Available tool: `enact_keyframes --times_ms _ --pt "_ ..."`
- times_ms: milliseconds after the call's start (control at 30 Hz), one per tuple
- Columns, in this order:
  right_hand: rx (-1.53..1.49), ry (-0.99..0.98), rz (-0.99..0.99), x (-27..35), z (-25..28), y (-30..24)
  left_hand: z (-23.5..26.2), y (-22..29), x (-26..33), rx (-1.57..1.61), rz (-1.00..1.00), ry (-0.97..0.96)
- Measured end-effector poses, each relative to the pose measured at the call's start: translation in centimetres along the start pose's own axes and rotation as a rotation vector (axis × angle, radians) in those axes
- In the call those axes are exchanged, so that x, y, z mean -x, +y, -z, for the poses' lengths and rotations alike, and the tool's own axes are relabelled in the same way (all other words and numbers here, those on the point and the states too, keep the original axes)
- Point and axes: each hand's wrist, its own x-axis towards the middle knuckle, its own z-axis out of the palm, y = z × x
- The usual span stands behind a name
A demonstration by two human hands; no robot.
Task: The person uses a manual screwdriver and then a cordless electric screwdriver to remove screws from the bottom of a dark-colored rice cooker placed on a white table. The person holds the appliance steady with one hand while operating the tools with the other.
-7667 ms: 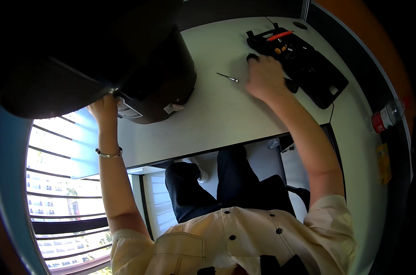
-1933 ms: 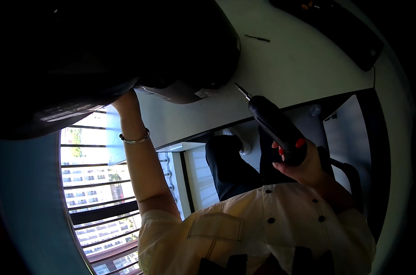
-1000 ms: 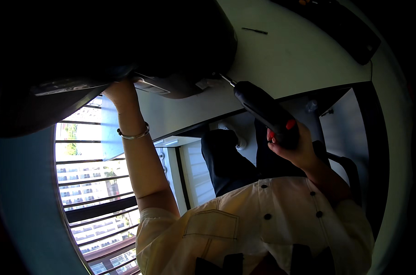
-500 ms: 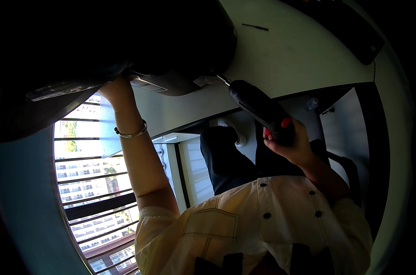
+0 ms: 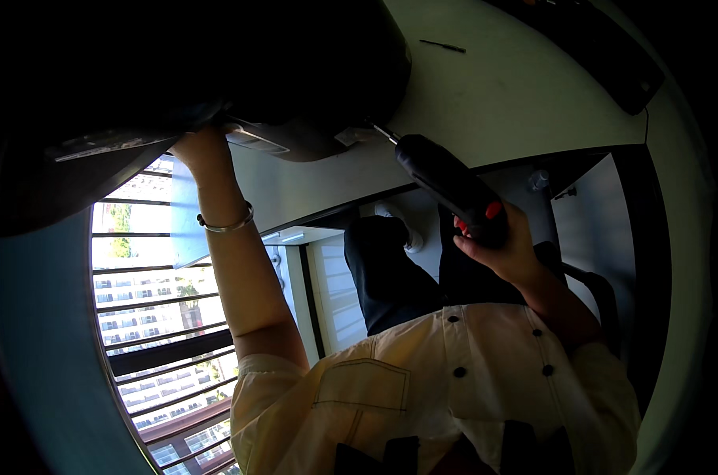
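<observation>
Head view, single frame. Our right hand [image 5: 508, 252] is wrapped around the rear of a black electric screwdriver [image 5: 452, 187] with red buttons; the fingers are closed tight on the grip. The tool slants up and to the left, and its thin metal bit [image 5: 384, 133] reaches the lower edge of a big dark device [image 5: 296, 71] that sits on the pale surface [image 5: 501, 95]. Bit tip appears to touch a small light tab on the underside of the device, though the exact contact spot is too dark for us to confirm.

Our left hand [image 5: 202, 150] is raised against the left underside of the same device, next to a grey panel [image 5: 252, 141] that sticks out there. Fingers are mostly hidden by the housing and shadow, so we cannot tell whether they are curled around an edge or just pressing flat. A thin metal bangle [image 5: 226, 226] sits on that wrist.

The device overhangs the front edge of the surface, tilted toward us. Further back on the surface lies a loose thin bit [image 5: 443, 46], well apart from the tool. A dark tray-like case [image 5: 604, 55] sits at the far right corner, mostly cut off.

Below: cream button-front shirt [image 5: 454, 388], dark trousers [image 5: 391, 269], a white shoe [image 5: 410, 237]. On the left, window with horizontal bars [image 5: 149, 317], buildings outside.
</observation>
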Motion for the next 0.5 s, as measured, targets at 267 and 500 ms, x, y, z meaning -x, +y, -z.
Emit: enact_keyframes --times_ms 267,500 --pt "-0.015 -0.002 0.025 0.0 0.2 0.6 -0.9 -1.1 0.1 -0.092 -0.085 0.075" --pt "0.01 0.009 0.005 0.0 0.1 0.9 -0.1 0.5 0.0 0.142 0.153 -0.011"
